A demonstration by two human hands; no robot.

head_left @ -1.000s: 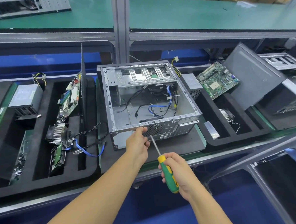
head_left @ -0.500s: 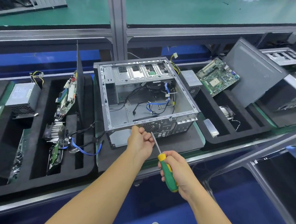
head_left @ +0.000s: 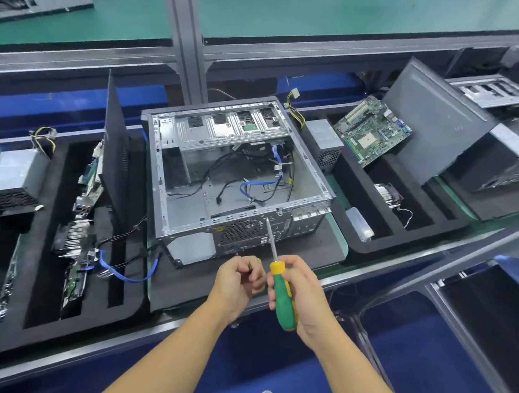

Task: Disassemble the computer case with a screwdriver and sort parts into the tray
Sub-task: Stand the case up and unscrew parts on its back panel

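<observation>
1. The right hand (head_left: 303, 291) is wrapped firmly around the green plastic handle of a yellow-collared, steel-shafted screwdriver (head_left: 282, 302). The shaft points toward 12 o'clock.
2. The left hand (head_left: 238, 285) is just beside it at 9 o'clock, with its fingers curled in toward the thumb. A dark speck shows at the fingertips, but I cannot tell whether they pinch a screw or nothing.
3. At 12 o'clock from both hands lies the grey sheet-metal computer case (head_left: 223, 219). It is on its side with the open face up, resting on a black foam mat (head_left: 197, 289). Loose black wires and a flat blue cable (head_left: 260, 184) lie inside it.
4. A black foam tray (head_left: 77, 331) with long slots sits at 9 o'clock of the case and holds a finned metal heat sink (head_left: 75, 236), boards and cables. A second black foam tray (head_left: 387, 242) at 3 o'clock carries a green motherboard (head_left: 373, 130).
5. As I judge it, there are two risks:
   - Both hands hover over the bench edge, so anything small in the left fingers could drop to the floor instead of reaching a slot.
   - The inner cables may snag if a panel is pulled before they are freed.
6. Several things are hard to make out:
   - The shaft tip overlaps the case's rear panel, so contact cannot be judged.
   - Any remaining screws are too small to find.
   - The left tray is cut off at the frame's edge.
</observation>
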